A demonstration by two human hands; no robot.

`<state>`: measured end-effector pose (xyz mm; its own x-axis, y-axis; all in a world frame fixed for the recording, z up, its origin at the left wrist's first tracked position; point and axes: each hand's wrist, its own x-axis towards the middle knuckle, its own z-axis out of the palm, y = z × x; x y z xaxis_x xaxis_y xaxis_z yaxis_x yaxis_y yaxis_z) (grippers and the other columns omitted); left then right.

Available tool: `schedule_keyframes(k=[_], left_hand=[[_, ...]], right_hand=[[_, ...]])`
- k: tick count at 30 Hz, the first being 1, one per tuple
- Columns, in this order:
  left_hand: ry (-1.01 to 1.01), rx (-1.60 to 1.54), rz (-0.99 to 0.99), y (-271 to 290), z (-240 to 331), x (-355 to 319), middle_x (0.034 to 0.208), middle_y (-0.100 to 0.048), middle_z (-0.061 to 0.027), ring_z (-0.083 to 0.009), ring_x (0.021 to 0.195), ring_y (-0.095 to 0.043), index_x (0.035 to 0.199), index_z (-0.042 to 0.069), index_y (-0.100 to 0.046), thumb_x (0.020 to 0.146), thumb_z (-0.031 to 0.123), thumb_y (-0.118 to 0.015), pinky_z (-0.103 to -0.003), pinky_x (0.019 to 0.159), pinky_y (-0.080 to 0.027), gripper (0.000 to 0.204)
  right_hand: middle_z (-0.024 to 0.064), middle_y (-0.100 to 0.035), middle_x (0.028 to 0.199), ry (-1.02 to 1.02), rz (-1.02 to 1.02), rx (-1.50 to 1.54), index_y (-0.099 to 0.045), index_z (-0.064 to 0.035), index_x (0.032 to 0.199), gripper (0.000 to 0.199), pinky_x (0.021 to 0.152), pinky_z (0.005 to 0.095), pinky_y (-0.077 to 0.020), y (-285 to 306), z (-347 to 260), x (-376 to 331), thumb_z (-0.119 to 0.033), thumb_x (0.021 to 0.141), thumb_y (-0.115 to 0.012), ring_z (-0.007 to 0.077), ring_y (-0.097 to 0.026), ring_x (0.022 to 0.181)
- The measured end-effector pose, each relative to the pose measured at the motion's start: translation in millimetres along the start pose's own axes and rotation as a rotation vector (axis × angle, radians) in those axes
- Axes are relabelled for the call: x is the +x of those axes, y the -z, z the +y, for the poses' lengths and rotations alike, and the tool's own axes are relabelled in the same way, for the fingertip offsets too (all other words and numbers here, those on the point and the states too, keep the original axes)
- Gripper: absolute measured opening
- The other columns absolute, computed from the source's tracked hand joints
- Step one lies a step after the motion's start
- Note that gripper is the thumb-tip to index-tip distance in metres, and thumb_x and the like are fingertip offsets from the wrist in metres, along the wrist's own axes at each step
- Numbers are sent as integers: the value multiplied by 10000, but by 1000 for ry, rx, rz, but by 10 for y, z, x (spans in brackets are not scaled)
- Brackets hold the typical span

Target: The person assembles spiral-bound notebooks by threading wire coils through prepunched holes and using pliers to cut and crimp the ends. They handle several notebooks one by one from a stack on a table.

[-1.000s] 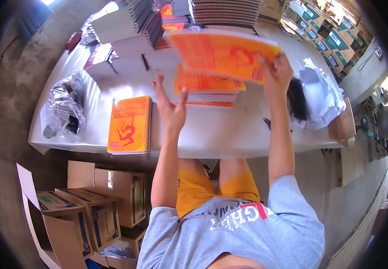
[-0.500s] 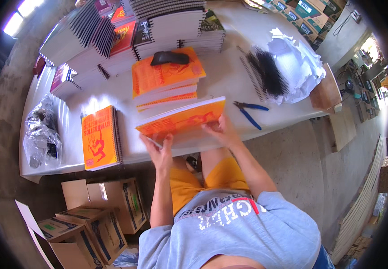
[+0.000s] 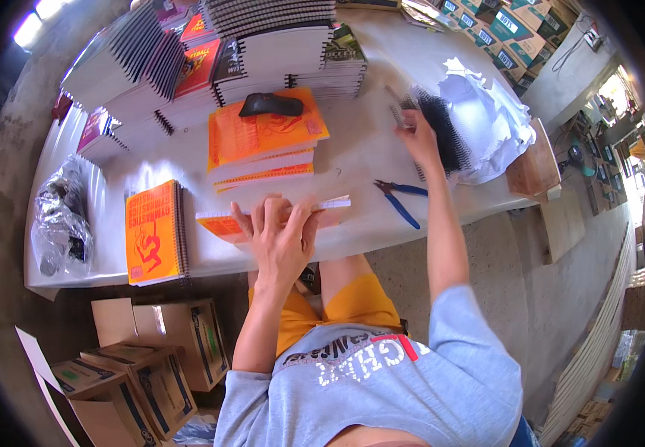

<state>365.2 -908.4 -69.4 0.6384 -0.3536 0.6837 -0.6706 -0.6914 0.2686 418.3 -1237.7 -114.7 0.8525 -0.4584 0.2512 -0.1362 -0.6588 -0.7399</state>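
My left hand [image 3: 279,232] grips the top edge of an orange-covered book [image 3: 222,226], which stands on its long side near the table's front edge. Its page edges show white. Out to the right, my right hand [image 3: 418,139] pinches at a thin spiral binding coil [image 3: 394,115] beside a pile of black binding coils [image 3: 445,134]. Blue-handled cutting pliers [image 3: 403,205] lie partly spread just below that hand. Behind the held book sits a stack of orange books [image 3: 263,141] with a black curved object [image 3: 272,105] on top.
Orange spiral-bound books [image 3: 155,235] lie at the left, near a clear plastic bag [image 3: 65,216] with dark contents. Tall stacks of bound books [image 3: 285,52] stand at the back. Crumpled white paper [image 3: 486,123] is at the right. Cardboard boxes [image 3: 143,380] sit under the table's left side.
My right hand has let go of the orange book and moved right to the coils. My left hand has shifted onto the book's top edge, and the book is lower and more upright.
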Motion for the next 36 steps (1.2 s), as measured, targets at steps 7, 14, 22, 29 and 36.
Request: schedule_keyframes(k=[7,14,22,29,36], left_hand=[[-37,20,91,-66,-77,-58,1049,-514,-66,-281,1233,-382,1078,230,-636,741,336,-675,-507,1074,-20,355],[91,71,331,-403,71,-155,1232,-475,-104,-351,1305,-265,865,159,-551,602,482,-731,-570,1067,48,453],[96,45,332,-432,106,-64,974,-515,-55,-299,1264,-362,860,151,-530,595,433,-731,-583,1066,55,436],[75,77,316,-378,67,-66,883,-464,-34,-240,1108,-453,909,140,-545,648,515,-723,-577,1069,15,490],[92,103,199,-261,76,-37,886,-442,-26,-232,1014,-448,948,182,-571,663,528,-693,-555,1046,-64,464]], right_hand=[[205,-582,1034,125,-108,-575,-412,-85,1269,495,839,416,-454,-386,100,384,-94,793,-547,365,-573,928],[70,-567,888,520,-555,143,-517,-94,1268,447,770,270,-419,237,-1283,-611,-21,828,-502,172,-517,797],[40,-582,853,329,-473,318,-678,-78,1017,243,732,242,-451,263,-1403,-1094,31,818,-592,129,-552,787],[46,-584,898,397,-488,281,-668,-41,979,190,765,246,-430,228,-1494,-1113,15,819,-582,136,-551,847],[31,-587,871,275,-576,489,-653,-6,987,188,728,244,-440,191,-1430,-1049,50,837,-555,126,-549,816]])
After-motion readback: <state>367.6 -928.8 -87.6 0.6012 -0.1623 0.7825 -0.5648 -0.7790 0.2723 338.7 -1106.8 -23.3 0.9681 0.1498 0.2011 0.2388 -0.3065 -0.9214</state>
